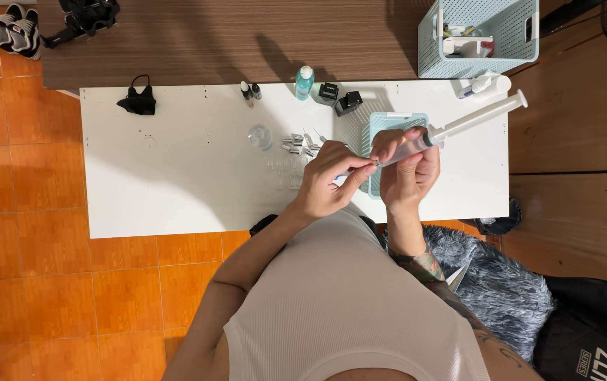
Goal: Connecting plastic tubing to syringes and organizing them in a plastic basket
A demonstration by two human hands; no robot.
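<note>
Here, right hand point(408, 169) gripping syringe point(451, 130), left hand point(328, 180) pinching tip

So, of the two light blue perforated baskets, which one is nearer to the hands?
The small basket lying on the white table, directly behind both hands. The larger basket stands farther away, on the brown wooden surface, and holds items.

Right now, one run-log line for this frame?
right hand: grips syringe, plunger drawn out | left hand: fingers at syringe tip | small teal basket behind | white table

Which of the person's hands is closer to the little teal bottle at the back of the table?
Left. The left hand lies just below the teal bottle; the right hand, gripping the syringe, is farther right.
</note>
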